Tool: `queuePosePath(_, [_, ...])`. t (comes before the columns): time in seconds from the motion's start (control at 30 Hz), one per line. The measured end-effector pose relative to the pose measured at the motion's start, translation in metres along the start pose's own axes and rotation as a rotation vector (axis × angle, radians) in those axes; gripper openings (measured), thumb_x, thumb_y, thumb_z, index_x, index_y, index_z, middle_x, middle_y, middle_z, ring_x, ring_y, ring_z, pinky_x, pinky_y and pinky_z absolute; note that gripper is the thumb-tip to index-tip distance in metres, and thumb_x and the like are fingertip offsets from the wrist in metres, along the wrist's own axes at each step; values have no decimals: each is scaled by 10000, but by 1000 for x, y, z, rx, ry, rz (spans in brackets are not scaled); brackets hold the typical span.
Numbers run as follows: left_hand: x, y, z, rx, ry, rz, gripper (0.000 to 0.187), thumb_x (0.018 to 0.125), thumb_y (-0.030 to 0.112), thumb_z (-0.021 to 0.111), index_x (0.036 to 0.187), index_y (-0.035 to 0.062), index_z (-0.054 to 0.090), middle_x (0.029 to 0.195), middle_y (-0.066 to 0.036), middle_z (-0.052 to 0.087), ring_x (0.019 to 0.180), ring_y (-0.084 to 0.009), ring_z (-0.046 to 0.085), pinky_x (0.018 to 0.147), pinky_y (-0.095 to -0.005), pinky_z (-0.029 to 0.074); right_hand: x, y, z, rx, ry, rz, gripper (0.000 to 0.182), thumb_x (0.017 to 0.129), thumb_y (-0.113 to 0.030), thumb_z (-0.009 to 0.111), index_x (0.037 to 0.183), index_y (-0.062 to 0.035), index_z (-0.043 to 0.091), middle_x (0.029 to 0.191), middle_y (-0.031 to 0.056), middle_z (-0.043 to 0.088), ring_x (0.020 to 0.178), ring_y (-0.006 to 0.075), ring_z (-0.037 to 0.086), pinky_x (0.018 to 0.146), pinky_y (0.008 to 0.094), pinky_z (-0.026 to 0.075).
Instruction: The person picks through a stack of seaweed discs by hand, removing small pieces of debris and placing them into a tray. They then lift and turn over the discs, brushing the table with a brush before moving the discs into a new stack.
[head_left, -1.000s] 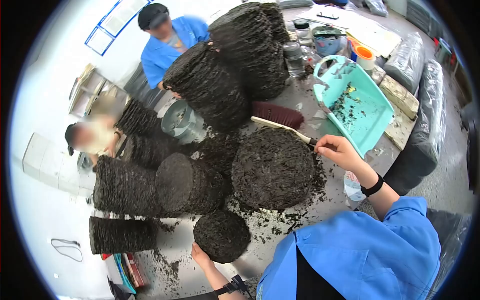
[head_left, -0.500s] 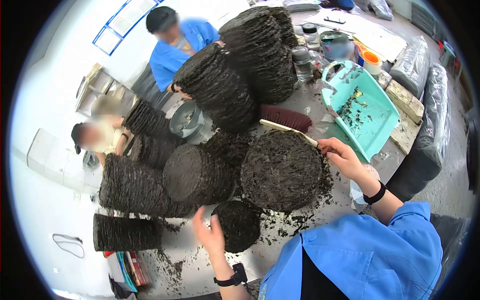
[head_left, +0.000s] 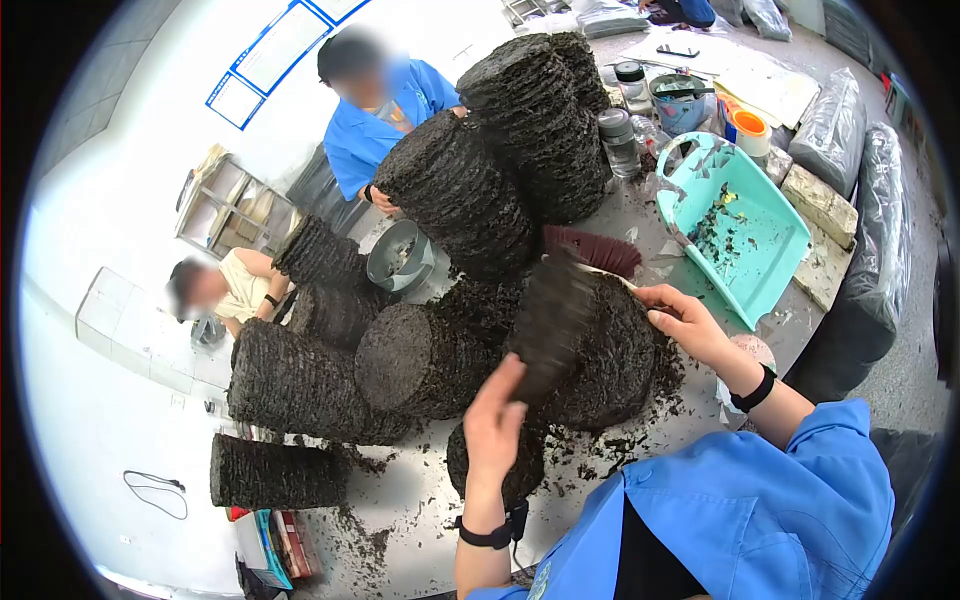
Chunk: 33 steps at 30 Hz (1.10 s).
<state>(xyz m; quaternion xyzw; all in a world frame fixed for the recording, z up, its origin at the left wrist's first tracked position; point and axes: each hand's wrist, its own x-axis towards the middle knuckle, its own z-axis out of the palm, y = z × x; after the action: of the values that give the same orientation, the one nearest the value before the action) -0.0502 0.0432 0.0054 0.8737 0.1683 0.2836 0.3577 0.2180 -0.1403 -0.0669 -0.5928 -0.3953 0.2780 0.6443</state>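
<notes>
My left hand [head_left: 492,425] is raised over the table and grips a dark, flaky slab [head_left: 552,320], held upright and blurred. Behind the slab lies a big round dark stack [head_left: 620,350] on its side. A smaller dark stack [head_left: 515,475] sits just below my left hand. My right hand [head_left: 685,320] rests at the big stack's right edge, closed around the pale handle of a brush [head_left: 598,252] whose reddish bristles point away over the stack's top.
Several tall dark stacks [head_left: 460,195] crowd the table, with loose flakes scattered near its front edge. A teal dustpan [head_left: 775,235] lies at right, with jars [head_left: 618,135] behind it. A person in blue [head_left: 385,110] and another seated person [head_left: 225,285] work at the far side.
My left hand rose from the small stack at the table's front and now holds a dark slab up in front of the big stack. The right hand stayed on the brush.
</notes>
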Motion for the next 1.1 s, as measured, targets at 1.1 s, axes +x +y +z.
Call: queuePosePath(1.1, [-231, -126, -47, -713, 989, -882, 546, 1026, 365, 506, 1397, -30, 432, 1403, -179, 516, 1249, -356, 533, 1040, -518, 440, 49, -31, -16, -661, 54, -555, 110, 843, -103, 692, 945, -63, 692, 945, 87, 664, 889, 270, 644, 799, 358, 517])
